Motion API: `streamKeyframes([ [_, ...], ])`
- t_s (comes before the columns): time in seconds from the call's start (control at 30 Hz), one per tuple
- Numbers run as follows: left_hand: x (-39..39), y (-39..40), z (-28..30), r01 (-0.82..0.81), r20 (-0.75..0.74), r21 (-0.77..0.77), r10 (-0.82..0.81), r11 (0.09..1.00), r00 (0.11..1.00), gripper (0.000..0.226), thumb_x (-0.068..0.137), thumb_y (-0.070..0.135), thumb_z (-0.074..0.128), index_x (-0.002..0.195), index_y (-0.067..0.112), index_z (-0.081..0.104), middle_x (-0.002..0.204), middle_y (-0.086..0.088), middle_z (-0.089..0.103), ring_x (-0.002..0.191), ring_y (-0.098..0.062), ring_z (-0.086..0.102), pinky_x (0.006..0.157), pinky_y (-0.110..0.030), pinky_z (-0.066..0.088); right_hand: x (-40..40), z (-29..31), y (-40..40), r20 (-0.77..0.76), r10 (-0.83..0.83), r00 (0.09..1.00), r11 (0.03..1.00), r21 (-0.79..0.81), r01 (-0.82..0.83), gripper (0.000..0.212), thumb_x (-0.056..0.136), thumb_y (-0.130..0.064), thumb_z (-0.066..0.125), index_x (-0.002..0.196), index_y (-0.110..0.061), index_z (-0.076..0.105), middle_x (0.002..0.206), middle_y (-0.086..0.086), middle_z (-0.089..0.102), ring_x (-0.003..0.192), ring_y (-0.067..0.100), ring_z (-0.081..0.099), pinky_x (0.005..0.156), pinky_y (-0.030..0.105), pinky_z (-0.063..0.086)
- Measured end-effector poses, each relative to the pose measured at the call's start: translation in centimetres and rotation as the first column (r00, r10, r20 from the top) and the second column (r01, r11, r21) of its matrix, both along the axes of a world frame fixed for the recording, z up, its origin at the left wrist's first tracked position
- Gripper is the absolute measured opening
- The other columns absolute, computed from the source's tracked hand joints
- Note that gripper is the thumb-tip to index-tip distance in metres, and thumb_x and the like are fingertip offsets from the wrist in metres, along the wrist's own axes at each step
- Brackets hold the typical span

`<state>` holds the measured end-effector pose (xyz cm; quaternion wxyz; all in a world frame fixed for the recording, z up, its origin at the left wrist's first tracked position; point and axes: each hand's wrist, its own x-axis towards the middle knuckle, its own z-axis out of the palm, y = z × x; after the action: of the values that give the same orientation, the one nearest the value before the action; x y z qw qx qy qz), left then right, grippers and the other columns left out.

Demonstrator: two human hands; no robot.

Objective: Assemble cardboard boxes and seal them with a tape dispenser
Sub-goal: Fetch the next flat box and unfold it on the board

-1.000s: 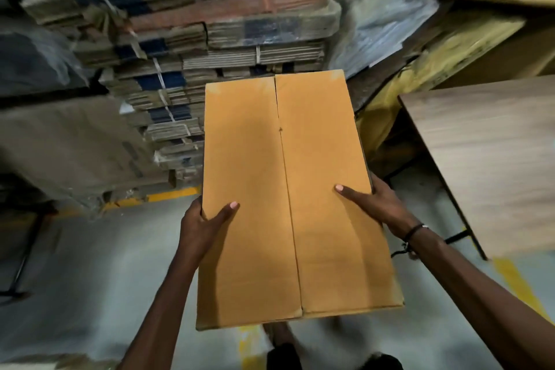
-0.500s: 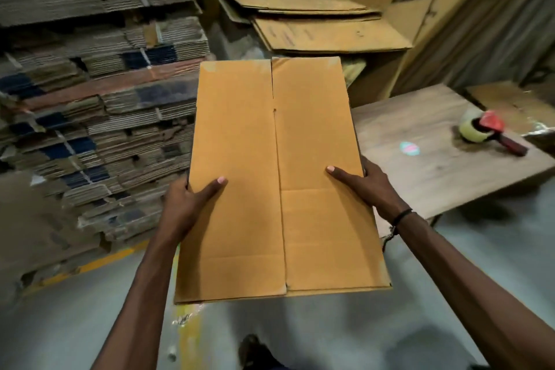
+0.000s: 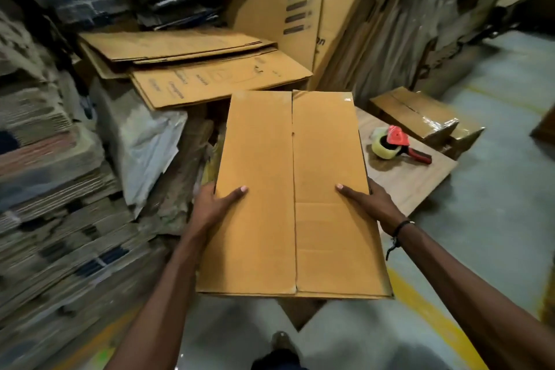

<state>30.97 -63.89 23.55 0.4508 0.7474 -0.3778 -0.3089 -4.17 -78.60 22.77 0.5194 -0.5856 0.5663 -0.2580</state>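
I carry a long tan cardboard box (image 3: 288, 189) in front of me, its two top flaps folded shut with an untaped seam down the middle. My left hand (image 3: 217, 204) grips its left edge, thumb laid on the top. My right hand (image 3: 371, 204) grips the right edge the same way. A tape dispenser (image 3: 393, 146) with a red body and a yellowish tape roll lies on the wooden table (image 3: 420, 186) to the right of the box.
Stacks of flattened cartons (image 3: 54, 189) fill the left side. Flat cardboard sheets (image 3: 210, 75) lie behind the box, and tall sheets (image 3: 288, 3) lean at the back. A taped box (image 3: 420, 117) sits beyond the table. Grey floor with a yellow line (image 3: 435, 318) runs to the right.
I have turned to the right with the box held the same way. The table and tape dispenser have come closer to the box's right side; the carton stacks slid left.
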Motion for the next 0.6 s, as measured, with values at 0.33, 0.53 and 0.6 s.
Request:
streamKeyframes([
  [0.33, 2.6, -18.9, -4.0, 0.159, 0.084, 0.140, -0.171, 0.977, 0.982, 0.085, 0.068, 0.072, 0.083, 0.125, 0.011, 0.071, 0.110, 0.001, 0.076, 0.095, -0.009, 0.073, 0.077, -0.029, 0.060, -0.8, -5.1, -14.6, -0.070, -0.036, 0.997, 0.997, 0.065, 0.041, 0.100, 0.056, -0.085, 0.080, 0.140, -0.038, 0.056, 0.130, -0.008, 0.069, 0.112, 0.017, 0.067, 0.104, 0.046, 0.054],
  [0.53, 1.4, -24.9, -6.5, 0.039, 0.161, 0.228, -0.077, 0.973, 0.984, 0.084, 0.074, 0.062, 0.084, 0.138, 0.012, 0.061, 0.126, -0.011, 0.068, 0.111, -0.031, 0.064, 0.089, -0.039, 0.051, -0.7, -8.4, -20.7, -0.108, -0.051, 0.993, 0.996, 0.065, 0.058, 0.096, 0.061, -0.071, 0.089, 0.141, -0.030, 0.058, 0.130, -0.005, 0.069, 0.108, 0.015, 0.067, 0.093, 0.035, 0.056],
  [0.6, 0.6, -26.4, -6.9, -0.014, 0.184, 0.255, -0.034, 0.967, 0.982, 0.085, 0.078, 0.060, 0.082, 0.145, 0.016, 0.054, 0.135, -0.013, 0.063, 0.118, -0.033, 0.059, 0.091, -0.041, 0.049, -1.0, -9.3, -23.2, -0.141, -0.041, 0.989, 0.996, 0.074, 0.052, 0.111, 0.047, -0.081, 0.089, 0.138, -0.028, 0.056, 0.124, -0.006, 0.069, 0.108, 0.016, 0.068, 0.092, 0.039, 0.059],
])
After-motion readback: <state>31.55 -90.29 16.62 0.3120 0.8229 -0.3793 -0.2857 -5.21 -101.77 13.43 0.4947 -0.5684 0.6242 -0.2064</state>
